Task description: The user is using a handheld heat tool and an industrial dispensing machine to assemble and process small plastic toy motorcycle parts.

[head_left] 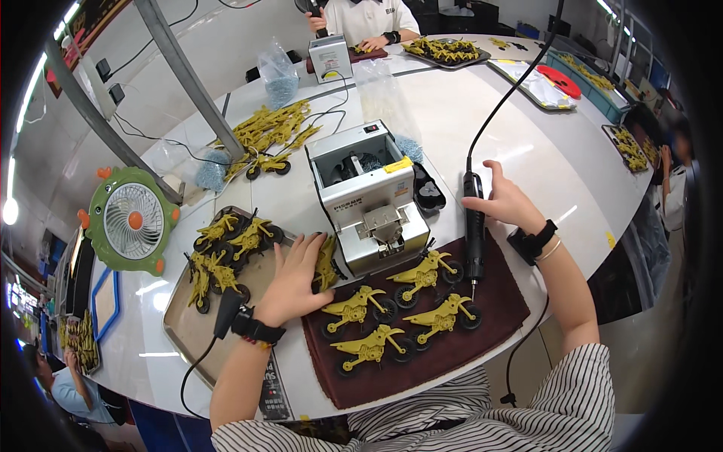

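My left hand point(295, 280) is spread, fingers stretched toward the feeder box, over the tray's right edge. Beside its fingertips stands a yellow toy motorcycle part point(327, 262), partly hidden; I cannot tell whether they touch. My right hand point(509, 199) is at a black electric screwdriver point(474, 233), upright on its cord with the bit pointing down. The thumb lies across the barrel, the index finger stretches up away from it, and the other fingers are hidden. Several yellow toy motorcycles point(367, 344) with black wheels lie on a dark red mat point(459, 369) between my hands.
Behind the mat stands a silver screw feeder point(374, 218). A tray point(188, 328) of toy motorcycles is at left, with a green fan point(133, 218) beyond. Loose yellow parts point(267, 128) lie farther back near a metal post point(188, 75). A co-worker point(369, 26) sits across the table.
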{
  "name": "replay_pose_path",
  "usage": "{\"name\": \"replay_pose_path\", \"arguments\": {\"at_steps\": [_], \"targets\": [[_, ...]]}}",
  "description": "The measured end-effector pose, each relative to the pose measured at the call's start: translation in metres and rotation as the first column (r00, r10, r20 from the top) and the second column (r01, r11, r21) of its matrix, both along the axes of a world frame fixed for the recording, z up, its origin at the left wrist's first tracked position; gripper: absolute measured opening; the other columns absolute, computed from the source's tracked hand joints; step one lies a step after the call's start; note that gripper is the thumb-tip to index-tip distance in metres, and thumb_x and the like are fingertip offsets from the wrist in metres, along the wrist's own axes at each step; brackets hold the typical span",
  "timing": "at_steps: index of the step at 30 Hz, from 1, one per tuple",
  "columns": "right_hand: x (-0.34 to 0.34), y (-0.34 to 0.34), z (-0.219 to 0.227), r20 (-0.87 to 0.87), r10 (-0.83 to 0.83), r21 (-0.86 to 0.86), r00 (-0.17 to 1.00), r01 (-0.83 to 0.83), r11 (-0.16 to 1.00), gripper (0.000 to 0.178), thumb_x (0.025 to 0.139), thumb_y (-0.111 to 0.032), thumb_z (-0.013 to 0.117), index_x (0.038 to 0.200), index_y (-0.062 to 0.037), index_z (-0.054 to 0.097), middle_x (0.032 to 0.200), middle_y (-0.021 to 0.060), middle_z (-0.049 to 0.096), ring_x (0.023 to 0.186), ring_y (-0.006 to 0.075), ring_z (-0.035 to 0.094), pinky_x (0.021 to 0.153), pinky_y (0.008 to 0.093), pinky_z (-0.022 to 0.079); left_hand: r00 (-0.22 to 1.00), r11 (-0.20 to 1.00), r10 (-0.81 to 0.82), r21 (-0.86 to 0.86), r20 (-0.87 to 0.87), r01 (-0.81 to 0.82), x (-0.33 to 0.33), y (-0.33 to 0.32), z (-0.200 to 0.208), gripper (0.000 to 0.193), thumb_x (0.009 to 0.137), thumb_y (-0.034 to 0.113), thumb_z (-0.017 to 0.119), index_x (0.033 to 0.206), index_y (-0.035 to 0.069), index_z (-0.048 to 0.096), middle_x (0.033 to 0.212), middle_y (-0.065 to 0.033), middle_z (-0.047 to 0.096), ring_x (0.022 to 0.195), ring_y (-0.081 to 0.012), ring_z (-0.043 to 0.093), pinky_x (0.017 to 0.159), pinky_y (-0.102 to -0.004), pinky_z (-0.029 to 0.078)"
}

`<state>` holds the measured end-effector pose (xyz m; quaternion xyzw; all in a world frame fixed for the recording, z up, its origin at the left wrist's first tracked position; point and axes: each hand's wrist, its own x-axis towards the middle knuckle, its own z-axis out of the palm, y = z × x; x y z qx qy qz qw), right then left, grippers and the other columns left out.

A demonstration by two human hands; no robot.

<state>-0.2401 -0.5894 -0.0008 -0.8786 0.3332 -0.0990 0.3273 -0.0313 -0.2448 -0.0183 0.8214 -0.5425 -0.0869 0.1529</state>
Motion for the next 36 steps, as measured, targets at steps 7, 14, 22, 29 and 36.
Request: {"name": "replay_pose_path", "arguments": {"at_steps": [7, 14, 22, 29, 36], "targets": [[0.008, 0.008, -0.022, 0.018, 0.083, -0.192, 0.996, -0.078, 0.978, 0.110, 0.067, -0.043, 0.078, 0.141, 0.0033, 0.012, 0.072, 0.0227, 0.060, 0.070, 0.0361, 0.064, 0.065, 0.0359, 0.050, 0.998, 0.993, 0.048, -0.104, -0.033, -0.051, 0.014, -0.017, -0.013, 0.077, 0.059, 0.035, 0.071, 0.128, 0.007, 0.050, 0.122, -0.0197, 0.047, 0.120, -0.0378, 0.041, 0.109, -0.0539, 0.018], [0.004, 0.013, -0.014, -0.076, 0.044, -0.180, 0.996, -0.057, 0.982, 0.111, 0.064, -0.044, 0.072, 0.141, 0.0094, 0.013, 0.074, 0.0217, 0.063, 0.072, 0.0395, 0.065, 0.067, 0.0388, 0.052, 0.902, 0.908, -0.072, -0.402, -0.425, -0.118, 0.034, -0.013, -0.022, 0.036, 0.067, 0.020, 0.073, 0.097, 0.004, 0.060, 0.126, -0.0174, 0.049, 0.120, -0.0304, 0.047, 0.104, -0.0391, 0.030], [0.005, 0.012, -0.013, -0.002, 0.013, -0.093, 1.000, -0.013, 0.996, 0.102, 0.062, -0.036, 0.067, 0.138, 0.0119, 0.018, 0.069, 0.0209, 0.061, 0.068, 0.0374, 0.063, 0.065, 0.0371, 0.051, 0.790, 0.788, -0.077, -0.522, -0.608, -0.325, 0.032, -0.014, -0.036, 0.026, 0.079, 0.008, 0.072, 0.102, 0.004, 0.061, 0.137, -0.0162, 0.042, 0.121, -0.0220, 0.047, 0.098, -0.0333, 0.039], [0.001, 0.008, -0.012, 0.275, -0.047, 0.305, 0.960, -0.040, 0.952, 0.085, 0.064, -0.016, 0.068, 0.136, 0.0036, 0.027, 0.080, 0.0109, 0.060, 0.070, 0.0193, 0.061, 0.062, 0.0300, 0.050, 0.641, 0.685, -0.158, -0.551, -0.751, -0.477, 0.022, -0.031, -0.033, 0.031, 0.083, 0.002, 0.068, 0.112, 0.002, 0.057, 0.138, -0.0126, 0.038, 0.104, -0.0141, 0.054, 0.083, -0.0262, 0.048], [-0.012, 0.012, -0.002, 0.542, -0.098, 0.520, 0.835, -0.241, 0.819, 0.061, 0.064, -0.014, 0.054, 0.123, 0.0014, 0.051, 0.082, 0.0068, 0.056, 0.075, 0.0185, 0.064, 0.070, 0.0266, 0.050, 0.489, 0.808, -0.175, -0.408, -0.855, -0.425, 0.009, -0.032, -0.023, 0.090, 0.072, -0.008, 0.059, 0.147, 0.013, 0.014, 0.143, -0.0141, 0.030, 0.127, -0.0218, 0.039, 0.093, -0.0306, 0.043]]}}
